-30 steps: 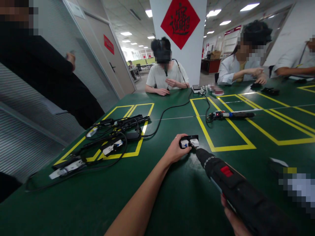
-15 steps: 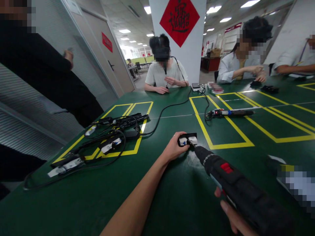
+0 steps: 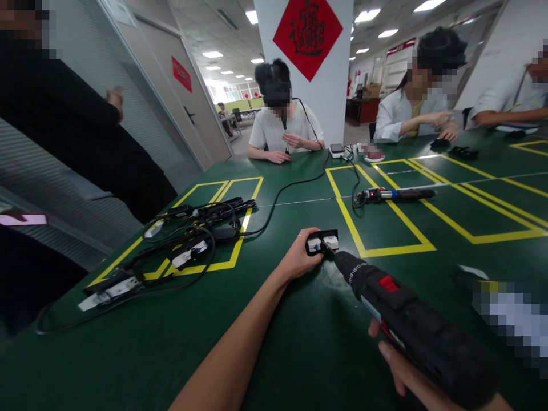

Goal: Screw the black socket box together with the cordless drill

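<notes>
Mid-frame, the left hand (image 3: 299, 257) keeps its fingers clamped on the part (image 3: 323, 237) and the right hand (image 3: 405, 366) its own round the drill (image 3: 400, 311), whose bit (image 3: 331, 249) stays at the part, work apparently continuing there, while a pink object (image 3: 25, 219) newly appears at the frame's left edge.
</notes>
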`<state>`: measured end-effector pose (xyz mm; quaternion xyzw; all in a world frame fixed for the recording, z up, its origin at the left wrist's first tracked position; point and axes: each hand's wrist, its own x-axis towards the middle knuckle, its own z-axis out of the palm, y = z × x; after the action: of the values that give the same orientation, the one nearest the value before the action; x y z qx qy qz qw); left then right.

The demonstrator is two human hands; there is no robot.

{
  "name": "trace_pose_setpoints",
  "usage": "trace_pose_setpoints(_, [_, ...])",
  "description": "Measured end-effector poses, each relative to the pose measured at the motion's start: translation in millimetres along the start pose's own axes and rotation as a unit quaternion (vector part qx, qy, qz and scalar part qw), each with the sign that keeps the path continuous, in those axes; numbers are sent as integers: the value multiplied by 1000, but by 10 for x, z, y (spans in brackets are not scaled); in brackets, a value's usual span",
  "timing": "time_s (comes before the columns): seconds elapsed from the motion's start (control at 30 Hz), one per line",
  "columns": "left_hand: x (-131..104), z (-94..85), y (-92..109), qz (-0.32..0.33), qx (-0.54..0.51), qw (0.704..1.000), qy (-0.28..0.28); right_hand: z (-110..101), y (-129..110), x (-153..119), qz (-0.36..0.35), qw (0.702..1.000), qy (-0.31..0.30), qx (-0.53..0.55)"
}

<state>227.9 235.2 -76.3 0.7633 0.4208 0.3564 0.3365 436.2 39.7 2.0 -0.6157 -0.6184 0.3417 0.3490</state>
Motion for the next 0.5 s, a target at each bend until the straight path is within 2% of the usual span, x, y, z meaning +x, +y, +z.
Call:
trace_pose_setpoints(0.3, [-8, 2, -7, 6, -3, 1000, 3, 14, 43, -4, 69, 991, -25, 116])
trace_pose_setpoints(0.5, [-17, 0, 39, -4, -6, 1000, -1, 165, -35, -27, 104, 989, 61, 90])
